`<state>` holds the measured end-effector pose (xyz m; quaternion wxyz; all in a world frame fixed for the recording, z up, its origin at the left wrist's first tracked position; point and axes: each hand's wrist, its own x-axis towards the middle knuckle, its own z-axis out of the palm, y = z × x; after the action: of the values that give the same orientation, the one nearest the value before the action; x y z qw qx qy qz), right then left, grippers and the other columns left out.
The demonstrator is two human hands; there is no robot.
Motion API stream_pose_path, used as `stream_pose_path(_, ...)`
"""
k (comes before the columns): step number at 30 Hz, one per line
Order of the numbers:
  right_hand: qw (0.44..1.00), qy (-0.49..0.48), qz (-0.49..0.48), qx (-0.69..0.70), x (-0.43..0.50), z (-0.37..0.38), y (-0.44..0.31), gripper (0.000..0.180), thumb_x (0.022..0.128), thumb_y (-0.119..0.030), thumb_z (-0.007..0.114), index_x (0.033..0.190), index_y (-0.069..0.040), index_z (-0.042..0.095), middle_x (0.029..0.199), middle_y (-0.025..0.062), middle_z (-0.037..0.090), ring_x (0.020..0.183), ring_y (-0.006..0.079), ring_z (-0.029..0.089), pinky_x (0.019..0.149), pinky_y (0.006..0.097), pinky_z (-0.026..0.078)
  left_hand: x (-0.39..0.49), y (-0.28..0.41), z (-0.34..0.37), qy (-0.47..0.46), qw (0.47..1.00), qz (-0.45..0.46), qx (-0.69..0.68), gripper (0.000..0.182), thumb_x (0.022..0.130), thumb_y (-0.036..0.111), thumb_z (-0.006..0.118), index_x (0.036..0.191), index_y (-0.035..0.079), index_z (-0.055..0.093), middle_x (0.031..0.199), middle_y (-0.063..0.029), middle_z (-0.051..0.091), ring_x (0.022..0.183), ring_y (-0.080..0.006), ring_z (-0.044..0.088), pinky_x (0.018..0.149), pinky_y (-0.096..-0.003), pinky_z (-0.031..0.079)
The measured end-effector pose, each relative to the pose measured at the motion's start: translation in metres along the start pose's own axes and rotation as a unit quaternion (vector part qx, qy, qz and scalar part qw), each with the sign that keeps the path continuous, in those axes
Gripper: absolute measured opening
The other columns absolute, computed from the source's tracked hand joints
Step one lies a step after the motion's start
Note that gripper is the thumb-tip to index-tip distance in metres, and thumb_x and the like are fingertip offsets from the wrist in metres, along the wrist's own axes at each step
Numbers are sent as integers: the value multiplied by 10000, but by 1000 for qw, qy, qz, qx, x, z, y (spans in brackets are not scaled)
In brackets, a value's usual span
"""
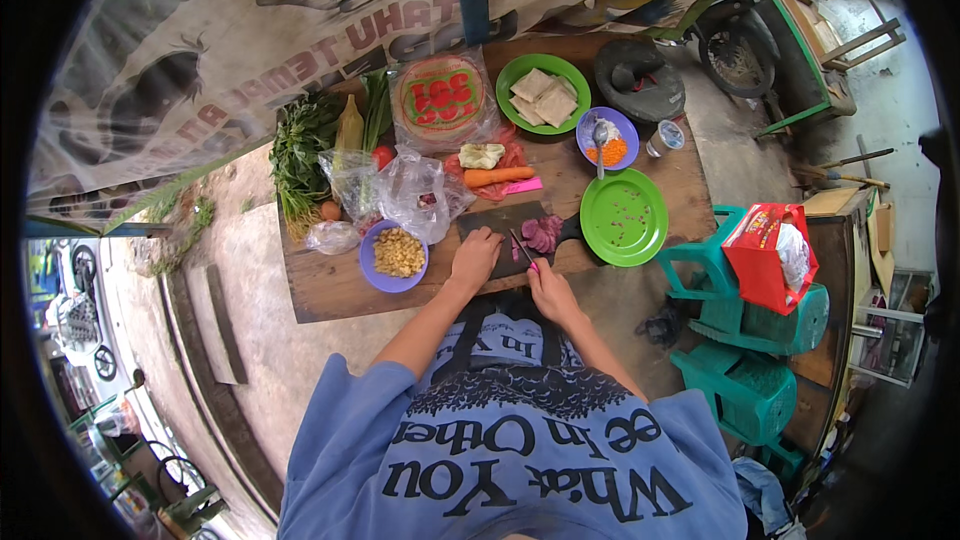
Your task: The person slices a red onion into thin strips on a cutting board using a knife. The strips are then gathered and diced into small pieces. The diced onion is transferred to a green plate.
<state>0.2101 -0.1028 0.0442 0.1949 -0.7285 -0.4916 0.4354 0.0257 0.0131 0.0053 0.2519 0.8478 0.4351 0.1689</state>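
Observation:
My right hand (547,286) grips the pink handle of a small knife (525,252); its blade lies over a dark cutting board (508,225). Purple slices, perhaps sweet potato (541,233), lie on the board just beyond the blade, with narrow cut pieces beside it. My left hand (478,255) rests at the board's left part, fingers bent; whether anything is under the fingertips cannot be told. Left of that hand stands a purple bowl (367,272) of small yellowish cubes. A green plate (658,238) with small purplish bits is to the right of the board, by its black handle.
The wooden table (322,295) also bears leafy greens (302,150), plastic bags (417,184), a carrot (497,176), a green plate of pale square wrappers (547,100), a purple bowl with a spoon (626,157), a stone mortar (660,94) and a cup (665,139). Teal stools (802,319) stand right.

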Motion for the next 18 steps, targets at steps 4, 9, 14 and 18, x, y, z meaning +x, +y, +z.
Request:
stream_pose_path(4,999,-16,49,9,5,8,-5,494,1132,-392,400,1129,35,649,1024,368,700,1044,565,651,922,614,494,-9,-6,-1,-30,999,26,34,208,924,95,672,1115,89,754,998,-99,628,996,-302,651,841,-421,590)
stream_pose_path(9,995,-9,81,63,-7,25,-4,585,1142,-419,372,1100,70,691,1093,376,692,1118,555,635,966,587,484,-23,-11,-9,-46,996,60,48,239,910,89,649,1129,95,743,1000,-86,603,1002,-285,646,821,-408,590)
stream_pose_path(14,992,-12,91,90,-15,48,0,611,1150,-447,360,1096,75,672,1052,385,687,1100,564,638,925,563,489,-23,-17,-8,-64,994,70,50,266,900,86,644,1153,87,725,980,-98,579,985,-291,638,802,-401,581)
stream_pose_path(18,989,2,102,106,-18,59,-4,599,1152,-423,354,1091,78,676,1068,386,684,1102,568,630,930,576,490,-22,-20,-8,-61,993,89,43,274,894,81,641,1159,79,711,981,-104,571,980,-295,632,805,-403,574)
